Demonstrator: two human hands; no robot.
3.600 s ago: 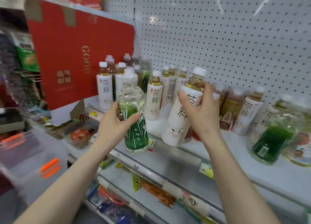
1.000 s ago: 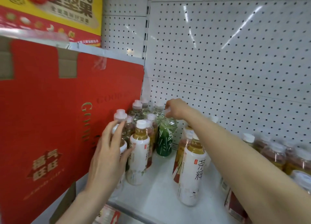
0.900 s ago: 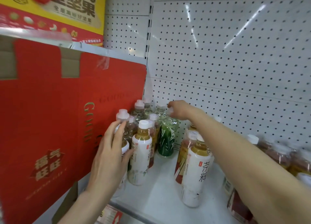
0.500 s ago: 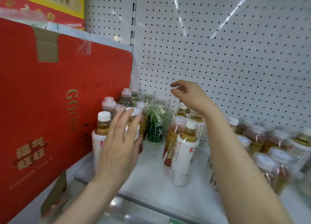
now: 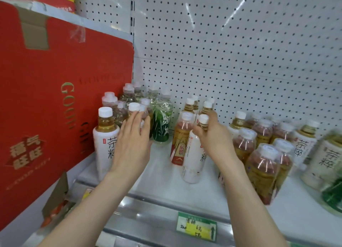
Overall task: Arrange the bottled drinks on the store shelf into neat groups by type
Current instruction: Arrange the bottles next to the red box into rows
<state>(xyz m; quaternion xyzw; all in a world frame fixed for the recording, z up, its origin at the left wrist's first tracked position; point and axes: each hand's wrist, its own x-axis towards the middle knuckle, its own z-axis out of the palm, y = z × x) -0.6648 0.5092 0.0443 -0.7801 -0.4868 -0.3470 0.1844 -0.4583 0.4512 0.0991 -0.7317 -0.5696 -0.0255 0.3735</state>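
A white pegboard (image 5: pixel 231 52) fills the space above and beyond my hands. A big red carton (image 5: pixel 55 98) stands left of my left hand (image 5: pixel 132 144) and is cut off by the frame edge. The white shelf (image 5: pixel 162 176) runs under my wrists. A green tag (image 5: pixel 197 227) sits on its front rail below my right forearm, the writing too smeared to read. My right hand (image 5: pixel 214 135) curls round the neck of a tea bottle (image 5: pixel 193 159) with a white label. A red-label bottle (image 5: pixel 180 143) stands tight against that bottle's left side. My left hand lies flat, fingers straight, against a bottle of which only the cap (image 5: pixel 134 106) shows. A white-label bottle (image 5: pixel 103 141) stands just left of that hand, and a green bottle (image 5: pixel 162 124) just right of its fingertips. Amber bottles (image 5: pixel 262 170) crowd right of my right hand, the farthest blurred and cropped.
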